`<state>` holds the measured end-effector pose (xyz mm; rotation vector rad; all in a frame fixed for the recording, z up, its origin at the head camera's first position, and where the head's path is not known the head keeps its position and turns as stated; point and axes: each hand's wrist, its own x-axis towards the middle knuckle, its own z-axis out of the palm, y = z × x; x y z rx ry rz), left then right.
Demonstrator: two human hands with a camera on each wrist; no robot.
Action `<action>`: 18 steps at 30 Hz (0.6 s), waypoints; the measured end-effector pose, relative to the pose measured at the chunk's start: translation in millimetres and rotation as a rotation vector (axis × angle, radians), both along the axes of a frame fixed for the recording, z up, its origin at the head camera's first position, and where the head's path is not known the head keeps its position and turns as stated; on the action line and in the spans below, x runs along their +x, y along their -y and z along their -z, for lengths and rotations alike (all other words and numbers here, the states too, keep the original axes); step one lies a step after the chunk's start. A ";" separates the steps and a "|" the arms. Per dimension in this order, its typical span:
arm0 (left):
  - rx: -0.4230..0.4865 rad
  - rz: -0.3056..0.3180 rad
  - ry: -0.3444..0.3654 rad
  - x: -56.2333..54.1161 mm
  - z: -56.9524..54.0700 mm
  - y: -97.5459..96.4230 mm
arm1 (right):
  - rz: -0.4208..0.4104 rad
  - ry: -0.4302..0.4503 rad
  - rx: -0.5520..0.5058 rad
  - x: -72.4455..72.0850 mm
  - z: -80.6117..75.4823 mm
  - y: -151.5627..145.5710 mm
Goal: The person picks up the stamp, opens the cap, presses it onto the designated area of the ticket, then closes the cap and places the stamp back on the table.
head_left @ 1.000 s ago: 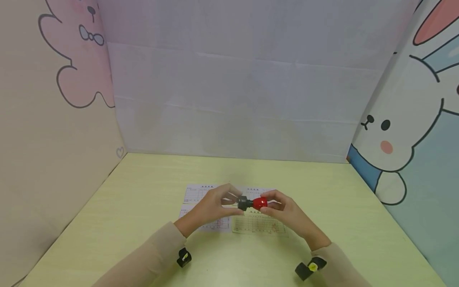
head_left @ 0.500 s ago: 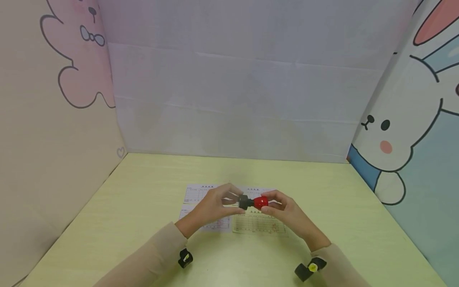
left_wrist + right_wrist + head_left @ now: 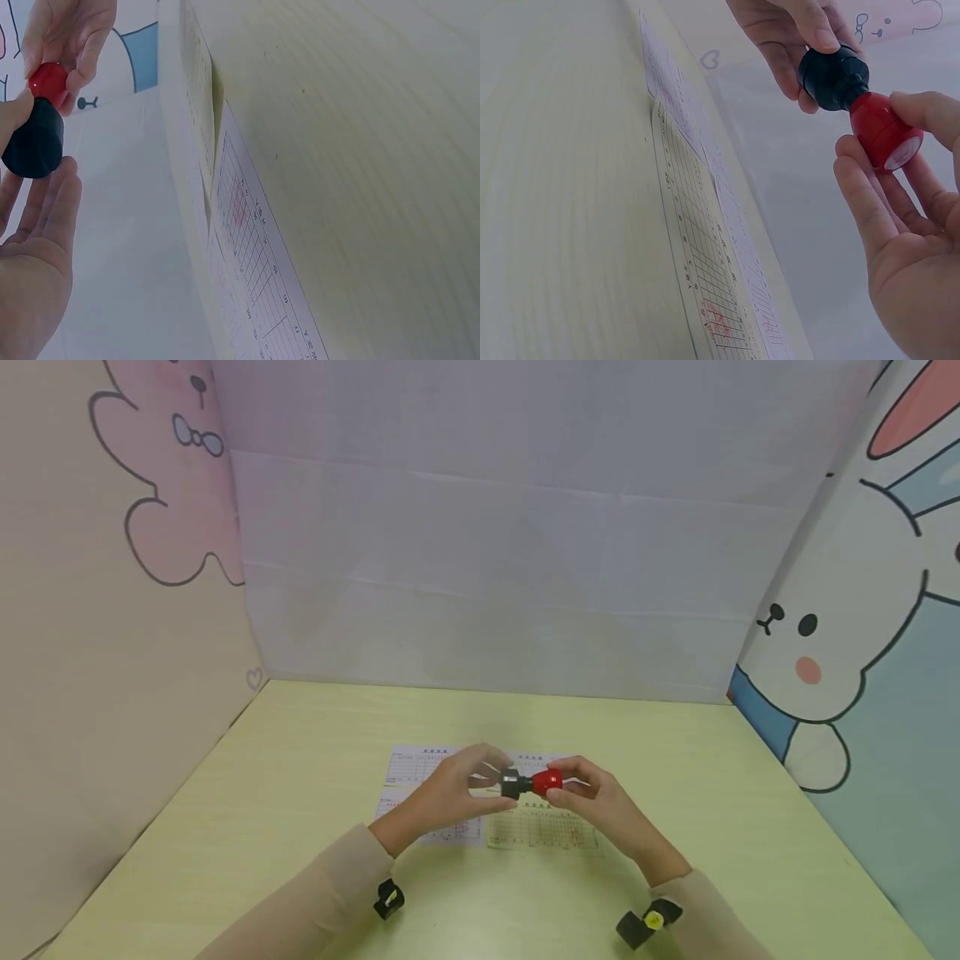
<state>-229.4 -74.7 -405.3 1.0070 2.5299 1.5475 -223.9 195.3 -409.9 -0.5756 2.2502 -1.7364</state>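
A hand stamp with a red handle (image 3: pixel 547 782) and a black base (image 3: pixel 829 79) is held level above the table, between both hands. My left hand (image 3: pixel 452 787) pinches the black base between thumb and fingers. From the other side, my right hand (image 3: pixel 596 795) grips the rounded red handle, whose pale round end (image 3: pixel 903 154) shows in the right wrist view. The stamping face is hidden from every view. Beneath the hands lie several printed forms, among them a yellowish sheet (image 3: pixel 534 831) and a white sheet (image 3: pixel 259 247), both with red marks.
The pale yellow table (image 3: pixel 337 718) is bounded by a plain back wall (image 3: pixel 487 568) and side walls with cartoon animals. Black straps, the left strap (image 3: pixel 389 899) and the right strap (image 3: pixel 649 922), sit at the beige sleeves.
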 end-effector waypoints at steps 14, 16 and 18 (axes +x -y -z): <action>-0.075 0.020 -0.062 -0.1 0.0 8.2 | 0.050 -0.082 0.004 1.0 -1.5 -7.6; -0.079 0.017 -0.069 -0.4 0.9 11.4 | 0.060 -0.097 0.009 1.0 -2.5 -10.2; -0.081 0.010 -0.076 -0.6 1.7 14.9 | 0.070 -0.118 0.023 0.9 -3.7 -12.7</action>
